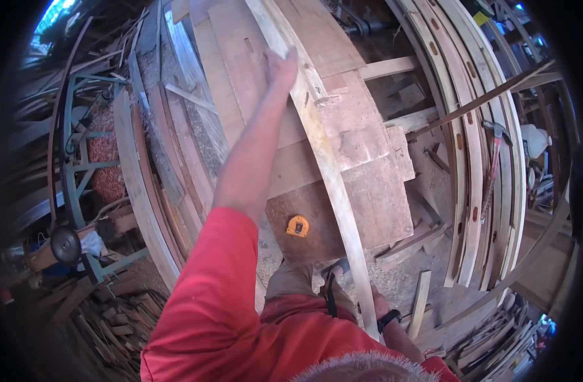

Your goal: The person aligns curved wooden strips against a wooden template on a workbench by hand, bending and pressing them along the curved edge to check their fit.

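"Where's the long pale board (333, 175)?"

"Over the desk (314, 248), passing right of the yellow tape measure (297, 226), its near part beside the person's body."

"And the grip?"

"The left hand (283, 69) is at the board's left edge, farther up, but its fingers are partly hidden, so I can't tell how tightly they close. The right hand (381, 304) is by the near part, half covered by wood; I can't tell how far open it is, or whether it holds anything."

"How would you handle it well?"

"I'd keep both hands well apart along the length, support the near part, and avoid twisting it. I'd also mind the shorter strip (312, 79) alongside."

"Which way does it point?"

"Its long axis runs away from the person, leaning slightly left. The far end leaves the top of the view; the near part comes down toward the person's right side."
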`<action>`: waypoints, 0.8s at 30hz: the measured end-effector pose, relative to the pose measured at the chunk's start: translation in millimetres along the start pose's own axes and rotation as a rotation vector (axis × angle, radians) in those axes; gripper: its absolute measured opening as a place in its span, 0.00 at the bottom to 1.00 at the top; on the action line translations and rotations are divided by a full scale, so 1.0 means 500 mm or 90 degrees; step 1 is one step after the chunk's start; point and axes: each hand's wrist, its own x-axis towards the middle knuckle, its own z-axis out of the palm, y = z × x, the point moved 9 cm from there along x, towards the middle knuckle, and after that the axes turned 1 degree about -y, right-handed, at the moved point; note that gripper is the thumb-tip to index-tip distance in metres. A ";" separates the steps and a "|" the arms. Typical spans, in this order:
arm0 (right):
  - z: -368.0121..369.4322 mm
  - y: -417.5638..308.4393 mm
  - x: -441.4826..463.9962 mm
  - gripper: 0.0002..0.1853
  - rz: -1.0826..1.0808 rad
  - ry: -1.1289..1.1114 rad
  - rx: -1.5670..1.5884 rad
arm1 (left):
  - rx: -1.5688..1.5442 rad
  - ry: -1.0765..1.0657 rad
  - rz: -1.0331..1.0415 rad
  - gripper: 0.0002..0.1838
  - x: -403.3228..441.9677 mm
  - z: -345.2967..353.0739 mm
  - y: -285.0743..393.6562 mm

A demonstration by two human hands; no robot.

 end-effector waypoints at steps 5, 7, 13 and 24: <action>0.004 0.002 -0.001 0.44 0.049 -0.020 -0.007 | 0.005 -0.009 -0.003 0.46 -0.269 0.006 -0.002; 0.004 0.019 0.022 0.44 0.028 -0.028 0.026 | -0.012 -0.024 -0.023 0.45 -0.317 0.005 0.001; 0.003 -0.002 0.010 0.41 -0.023 -0.013 -0.002 | 0.003 -0.010 -0.016 0.40 -0.335 0.001 0.014; 0.010 -0.054 -0.021 0.40 -0.049 0.025 -0.080 | 0.008 -0.022 -0.036 0.39 -0.312 0.000 0.021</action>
